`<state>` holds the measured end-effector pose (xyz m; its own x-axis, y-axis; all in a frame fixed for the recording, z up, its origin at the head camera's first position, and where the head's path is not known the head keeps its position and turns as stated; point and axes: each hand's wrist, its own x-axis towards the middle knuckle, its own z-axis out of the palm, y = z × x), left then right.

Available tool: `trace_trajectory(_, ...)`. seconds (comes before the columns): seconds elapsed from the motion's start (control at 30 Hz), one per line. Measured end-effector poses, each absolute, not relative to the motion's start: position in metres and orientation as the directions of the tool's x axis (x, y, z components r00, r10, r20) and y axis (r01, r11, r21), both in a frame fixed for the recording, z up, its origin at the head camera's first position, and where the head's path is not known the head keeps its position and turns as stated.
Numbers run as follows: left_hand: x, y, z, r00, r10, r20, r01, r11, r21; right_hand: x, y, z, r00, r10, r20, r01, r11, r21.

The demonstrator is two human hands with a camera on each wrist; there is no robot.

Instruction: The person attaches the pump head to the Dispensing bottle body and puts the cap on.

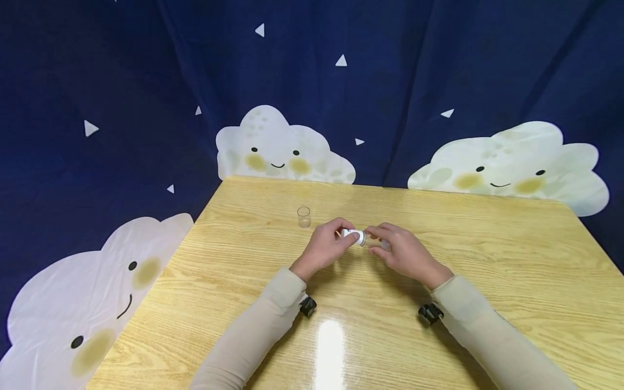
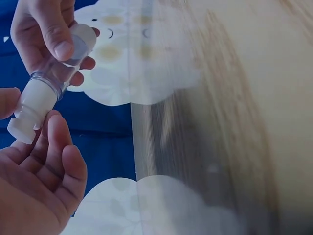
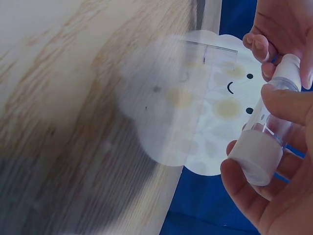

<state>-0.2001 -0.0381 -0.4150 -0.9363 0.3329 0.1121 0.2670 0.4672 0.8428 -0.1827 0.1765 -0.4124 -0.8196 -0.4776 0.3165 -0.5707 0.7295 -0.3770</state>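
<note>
A small clear pump bottle [image 2: 39,100] with a white pump head and collar at one end and a white base [image 3: 257,155] at the other is held tilted between both hands. My left hand [image 1: 327,246] pinches the white pump end, thumb on one side and fingers on the other. At the opposite end, my right hand [image 1: 407,254] holds the clear body and base, its thumb [image 3: 288,104] lying along the body. A clear open-topped cylinder, like a cap [image 1: 304,218], stands on the table just beyond my left hand.
The light wooden table [image 1: 487,281] runs back to a dark blue curtain [image 1: 302,70] printed with white clouds and triangles. A black strap mount [image 1: 308,306] sits under the left sleeve, and another black mount [image 1: 431,313] under the right one.
</note>
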Motion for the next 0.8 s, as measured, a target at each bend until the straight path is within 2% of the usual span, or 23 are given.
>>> trace_trajectory(0.8, -0.198, -0.042, -0.4179, -0.853, 0.439, 0.28, 0.471, 0.421, 0.775, -0.1851, 0.1765, -0.4129, -0.815, -0.501, 0.291, -0.578, 0.668, -0.468)
